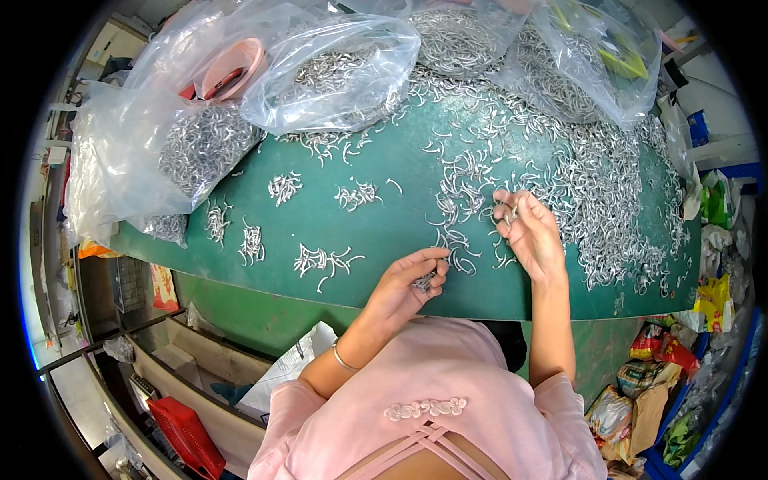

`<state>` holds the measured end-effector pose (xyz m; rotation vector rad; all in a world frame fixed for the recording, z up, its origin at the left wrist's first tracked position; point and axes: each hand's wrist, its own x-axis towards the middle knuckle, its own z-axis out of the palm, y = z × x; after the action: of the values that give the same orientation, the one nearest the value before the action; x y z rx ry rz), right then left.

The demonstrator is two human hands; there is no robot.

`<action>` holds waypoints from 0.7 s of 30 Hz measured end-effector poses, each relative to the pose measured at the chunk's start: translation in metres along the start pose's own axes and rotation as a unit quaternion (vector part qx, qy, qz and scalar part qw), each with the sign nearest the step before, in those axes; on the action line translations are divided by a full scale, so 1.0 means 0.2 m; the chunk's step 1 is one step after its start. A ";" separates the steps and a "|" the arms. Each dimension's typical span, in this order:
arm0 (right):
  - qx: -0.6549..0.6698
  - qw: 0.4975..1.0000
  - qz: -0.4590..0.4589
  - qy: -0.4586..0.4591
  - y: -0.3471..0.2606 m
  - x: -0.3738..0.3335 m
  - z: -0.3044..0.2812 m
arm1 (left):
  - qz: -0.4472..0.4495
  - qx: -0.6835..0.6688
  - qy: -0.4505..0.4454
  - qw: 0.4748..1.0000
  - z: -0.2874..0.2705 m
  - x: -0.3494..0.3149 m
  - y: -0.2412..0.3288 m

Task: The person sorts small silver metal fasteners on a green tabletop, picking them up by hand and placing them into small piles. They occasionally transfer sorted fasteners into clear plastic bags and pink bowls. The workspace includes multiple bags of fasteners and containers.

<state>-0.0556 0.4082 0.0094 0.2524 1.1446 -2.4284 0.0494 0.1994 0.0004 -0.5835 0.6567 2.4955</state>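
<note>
Small curved silvery pieces, seemingly metal, lie in a broad spread point(604, 204) over the right side of the green table point(376, 232). My left hand point(406, 286) is closed near the table's front edge, its curled fingers around several of these pieces point(425, 281). Just right of the middle, my right hand point(530, 232) is raised over the near edge of the spread. Its thumb and fingers are bent together around one or more curved pieces point(510, 214); how many, I cannot tell. Between the hands lies a loose strip of pieces point(459, 254).
Small separate piles, such as one front pile point(320, 260) and one farther back point(284, 187), sit on the left. Clear plastic bags of pieces point(332, 76) line the back, beside a pink bowl point(232, 68). A red basket point(186, 436) and drawers point(200, 376) are lower left.
</note>
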 end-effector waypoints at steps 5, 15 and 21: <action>-0.388 0.915 -0.106 0.042 0.06 0.05 -0.03 | 0.007 -0.004 -0.012 1.000 -0.01 0.00 0.00; -0.586 0.790 -0.160 0.083 0.05 0.06 -0.03 | 0.010 -0.005 0.003 1.000 -0.01 -0.01 0.00; -0.516 0.832 -0.165 0.122 0.06 0.05 -0.12 | 0.004 0.009 0.016 1.000 0.01 -0.01 0.00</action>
<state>-0.0585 0.4166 -0.0175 0.0029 2.5798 -1.6660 0.0500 0.1997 0.0023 -0.6161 0.6935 2.4894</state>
